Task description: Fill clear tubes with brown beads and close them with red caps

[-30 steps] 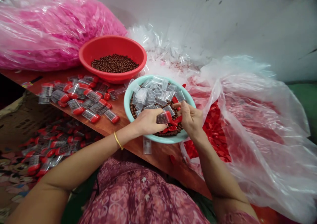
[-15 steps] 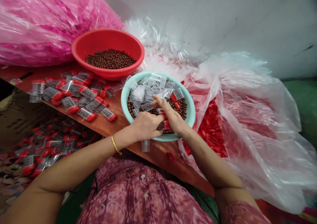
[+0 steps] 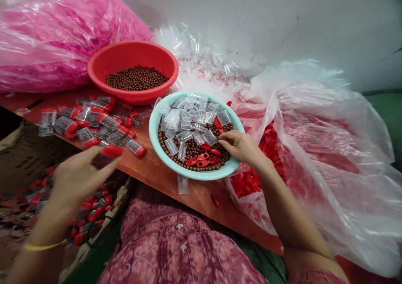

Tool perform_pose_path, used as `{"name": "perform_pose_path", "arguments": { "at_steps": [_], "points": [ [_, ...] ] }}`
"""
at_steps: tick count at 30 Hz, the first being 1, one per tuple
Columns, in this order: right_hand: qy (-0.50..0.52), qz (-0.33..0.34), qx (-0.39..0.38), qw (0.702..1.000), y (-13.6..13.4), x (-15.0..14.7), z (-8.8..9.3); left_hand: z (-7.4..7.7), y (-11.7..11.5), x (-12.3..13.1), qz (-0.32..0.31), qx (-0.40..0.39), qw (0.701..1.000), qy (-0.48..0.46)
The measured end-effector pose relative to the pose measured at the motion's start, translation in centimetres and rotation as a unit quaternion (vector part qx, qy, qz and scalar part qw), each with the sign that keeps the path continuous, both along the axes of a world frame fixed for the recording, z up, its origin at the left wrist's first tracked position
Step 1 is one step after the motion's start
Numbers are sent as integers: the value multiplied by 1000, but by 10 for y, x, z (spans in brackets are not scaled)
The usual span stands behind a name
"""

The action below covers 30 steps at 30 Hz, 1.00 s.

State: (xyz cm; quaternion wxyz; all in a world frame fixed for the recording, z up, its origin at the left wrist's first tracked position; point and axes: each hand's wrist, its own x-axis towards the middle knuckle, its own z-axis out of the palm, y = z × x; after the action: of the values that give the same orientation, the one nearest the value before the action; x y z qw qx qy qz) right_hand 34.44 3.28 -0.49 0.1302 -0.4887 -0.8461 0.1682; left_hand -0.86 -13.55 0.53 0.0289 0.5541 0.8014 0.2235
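Head view: left hand point(image 3: 78, 173) pinches 1 red-capped case point(image 3: 111, 151), probably light, stiff, slick, best gripped by its sides; right hand point(image 3: 243, 147) half-curled, hold unclear.

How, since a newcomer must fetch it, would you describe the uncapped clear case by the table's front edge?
On the reddish table, find the pale blue bowl. Just outside its near rim sits the clear case, showing no red end, unlike the filled cases to the left.

Left hand point(image 3: 75, 174) blurred; pink-filled bag point(image 3: 59, 39) cut by left edge.
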Motion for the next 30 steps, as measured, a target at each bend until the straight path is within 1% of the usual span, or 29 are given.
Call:
{"name": "perform_pose_path", "arguments": {
  "at_steps": [2, 3, 4, 5, 6, 7, 9, 11, 12, 14, 16, 17, 19, 20, 22, 24, 25, 26, 27, 29, 30],
  "points": [
    [-78, 22, 11, 997, -4, -1, 0, -5, -20, -36, 43, -116, 992, 29],
    [-106, 24, 21, 994, -5, -4, 1, -7, -26, -48, 31, -133, 990, 45],
    [-129, 21, 32, 991, -5, -8, 1, -7, -29, -55, 12, -127, 990, 67],
    [-149, 18, 42, 988, -5, -13, 1, -6, -28, -57, -14, -107, 990, 88],
    [-166, 15, 49, 985, -4, -18, 1, -4, -24, -53, -46, -74, 990, 110],
    [-179, 10, 56, 982, -3, -22, 1, 0, -17, -43, -80, -36, 988, 128],
    [-195, 0, 67, 978, -3, -26, 1, 10, 7, -12, -168, 46, 972, 155],
    [-195, -3, 78, 978, -5, -28, 1, 17, 40, 27, -297, 88, 935, 172],
    [-196, 6, 79, 977, -6, -28, 1, 18, 58, 47, -355, 83, 914, 181],
    [-210, 39, 71, 974, -9, -30, 3, 12, 95, 84, -453, 42, 867, 201],
    [-240, 83, 57, 966, -11, -35, 6, -1, 129, 113, -531, 3, 820, 216],
    [-258, 100, 49, 960, -11, -39, 7, -8, 144, 123, -551, -9, 803, 225],
    [-292, 126, 34, 947, -10, -46, 9, -20, 165, 136, -571, -31, 785, 240],
    [-305, 135, 26, 942, -9, -49, 9, -23, 172, 139, -576, -39, 779, 244],
    [-314, 147, 20, 938, -8, -52, 8, -25, 177, 139, -583, -50, 772, 250],
    [-293, 145, 28, 945, -6, -50, 6, -20, 174, 136, -585, -52, 764, 266],
    [-277, 126, 33, 952, -5, -48, 4, -16, 170, 135, -585, -55, 761, 276],
    [-260, 92, 35, 961, -4, -46, 3, -11, 166, 135, -583, -62, 758, 285],
    [-245, 43, 33, 968, -3, -45, 2, -7, 162, 137, -580, -77, 757, 292],
    [-220, -59, 13, 974, -2, -42, 2, 1, 157, 144, -566, -137, 760, 290],
    [-207, -96, -1, 974, -1, -41, 2, 3, 157, 150, -551, -178, 766, 281]
  ]
}}
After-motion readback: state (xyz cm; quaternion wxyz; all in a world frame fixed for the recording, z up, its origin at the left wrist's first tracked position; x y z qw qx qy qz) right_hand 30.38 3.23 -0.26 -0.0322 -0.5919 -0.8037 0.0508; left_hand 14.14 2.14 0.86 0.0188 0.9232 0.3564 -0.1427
